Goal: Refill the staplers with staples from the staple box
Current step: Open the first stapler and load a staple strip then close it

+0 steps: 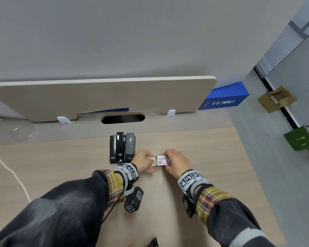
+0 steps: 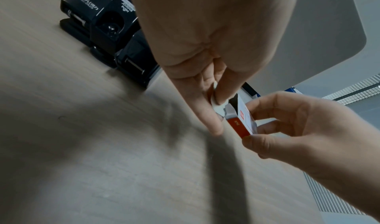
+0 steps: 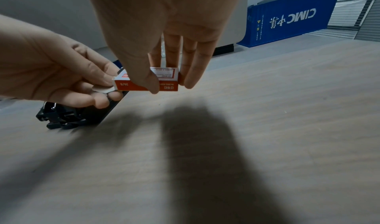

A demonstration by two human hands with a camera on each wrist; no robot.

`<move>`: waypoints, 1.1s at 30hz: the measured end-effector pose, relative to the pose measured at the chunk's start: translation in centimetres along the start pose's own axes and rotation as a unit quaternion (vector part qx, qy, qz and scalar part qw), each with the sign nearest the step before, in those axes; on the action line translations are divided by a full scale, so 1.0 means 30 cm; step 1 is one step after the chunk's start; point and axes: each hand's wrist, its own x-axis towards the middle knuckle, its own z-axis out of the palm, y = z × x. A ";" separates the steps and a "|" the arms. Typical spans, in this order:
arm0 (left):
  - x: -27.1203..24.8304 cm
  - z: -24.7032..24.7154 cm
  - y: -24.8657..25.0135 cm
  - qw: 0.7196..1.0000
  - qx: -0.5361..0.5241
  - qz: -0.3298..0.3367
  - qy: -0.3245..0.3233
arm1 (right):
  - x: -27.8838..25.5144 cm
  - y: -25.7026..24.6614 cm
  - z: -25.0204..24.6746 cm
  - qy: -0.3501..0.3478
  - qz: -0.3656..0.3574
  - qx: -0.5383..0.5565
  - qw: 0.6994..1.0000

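Now, from the head camera, your two hands meet just above the wooden desk [image 1: 194, 145]. Your right hand [image 1: 177, 163] holds the small white and red staple box [image 1: 163, 160] with curled fingers and thumb, and your left hand [image 1: 144, 162] pinches the pale flap [image 1: 151, 158] at the left end of the box. Three black staplers [image 1: 122, 147] lie side by side on the desk, touching each other, just beside your left hand on its far side. A blue box [image 1: 223, 98] stands behind the desk screen [image 1: 96, 97], and a white cable [image 1: 9, 172] runs over the desk at the left.

From the left wrist camera, your left thumb and first finger press together on the round-edged flap [image 2: 214, 103], which is bent away from the box. The open end of the box [image 2: 239, 125] looks dark; I cannot tell what is inside. Your right hand [image 2: 304, 130] grips the other part of the box. The staplers [image 2: 111, 32] are near, on the desk.

From the right wrist camera, your right thumb lies on the red side of the box [image 3: 147, 81] and your fingers [image 3: 191, 68] are behind it and at its end. Your left hand [image 3: 61, 76] pinches the flap [image 3: 102, 88]. The box is held a little above the desk, not touching it.
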 end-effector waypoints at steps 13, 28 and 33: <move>0.100 0.048 -0.097 0.991 0.091 -0.042 0.086 | 0.054 0.112 0.028 -0.023 0.052 -0.043 0.997; 0.065 0.059 -0.052 0.953 0.277 0.029 0.116 | 0.061 0.153 0.037 -0.027 0.058 -0.065 0.996; 0.010 -0.006 0.012 0.955 0.257 0.071 0.133 | 0.085 0.078 -0.026 0.019 0.060 -0.065 0.996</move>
